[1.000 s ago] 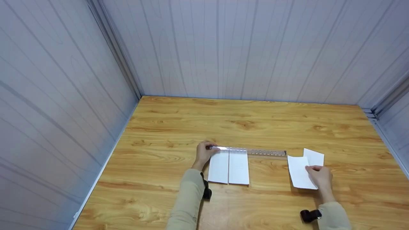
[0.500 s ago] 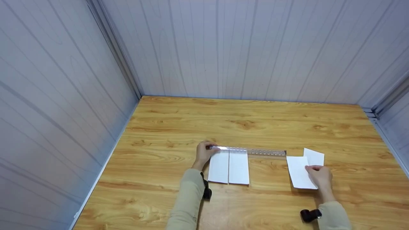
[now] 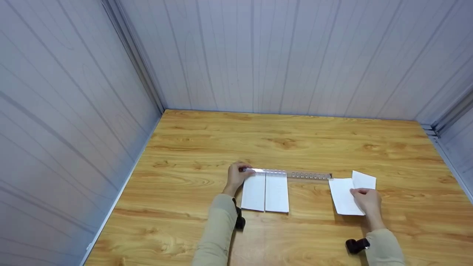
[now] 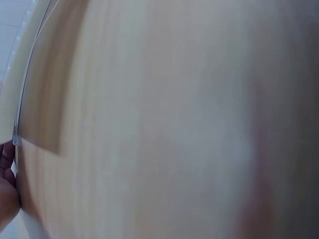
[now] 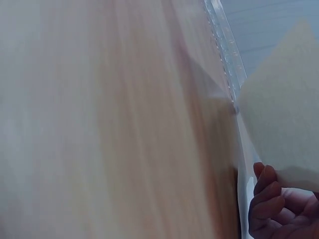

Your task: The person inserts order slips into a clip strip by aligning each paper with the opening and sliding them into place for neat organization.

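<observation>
Currently the left hand [image 3: 237, 175] pinches one end of a clear strip [image 3: 309, 176], its thumb on the near side, next to the left sheet [image 3: 253, 194]. That white sheet lies beside the right sheet [image 3: 277, 194], with a thin gap running between the two, and the strip crosses the top edge of both. From there the strip runs on to the right and ends just beside the loose paper [image 3: 343, 197], near that paper's upper left corner. The right hand [image 3: 367, 201] holds this paper by its right side, thumb and fingers closed on it. Behind it, a white flap [image 3: 366, 180] slants up above the knuckles; whether it is a fold of the same paper or a separate piece, I cannot tell. In the right wrist view the fingers curl in at the paper's edge, while the left wrist view is mostly blurred. Beige sleeves [image 3: 215, 231] cover both forearms, and a small black device [image 3: 240, 220] sits at each wrist. All this is over a wood-grain table [image 3: 295, 144], with a pale panelled wall [image 3: 236, 55] behind.
</observation>
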The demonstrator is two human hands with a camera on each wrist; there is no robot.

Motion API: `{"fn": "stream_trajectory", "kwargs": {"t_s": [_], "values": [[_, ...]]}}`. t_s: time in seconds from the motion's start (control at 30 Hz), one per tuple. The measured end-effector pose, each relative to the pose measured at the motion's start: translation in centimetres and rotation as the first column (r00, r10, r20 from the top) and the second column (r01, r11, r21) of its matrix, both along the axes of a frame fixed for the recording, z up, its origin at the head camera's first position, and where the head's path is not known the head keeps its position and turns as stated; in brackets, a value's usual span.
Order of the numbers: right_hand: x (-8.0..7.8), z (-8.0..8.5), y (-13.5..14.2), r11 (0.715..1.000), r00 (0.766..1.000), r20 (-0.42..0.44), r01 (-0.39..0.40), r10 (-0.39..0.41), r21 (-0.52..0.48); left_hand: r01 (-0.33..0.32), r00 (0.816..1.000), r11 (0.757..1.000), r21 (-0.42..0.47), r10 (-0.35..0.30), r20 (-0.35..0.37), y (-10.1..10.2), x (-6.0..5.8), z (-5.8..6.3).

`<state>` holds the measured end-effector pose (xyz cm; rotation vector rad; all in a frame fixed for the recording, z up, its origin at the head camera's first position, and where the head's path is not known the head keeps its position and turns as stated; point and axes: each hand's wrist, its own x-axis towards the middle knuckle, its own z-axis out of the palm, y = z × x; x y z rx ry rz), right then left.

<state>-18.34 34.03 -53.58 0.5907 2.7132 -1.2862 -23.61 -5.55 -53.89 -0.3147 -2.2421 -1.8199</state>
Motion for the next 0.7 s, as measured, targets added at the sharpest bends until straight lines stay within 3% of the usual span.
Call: {"fn": "stream_trajectory", "kwargs": {"t_s": [0.7], "values": [[-0.7, -0.3, -1.1, 0.999, 1.0, 0.008, -0.007, 0.007, -0.04, 0.004, 0.999, 1.0, -0.01, -0.004, 0.032, 0.1, 0.3, 0.3]]}}
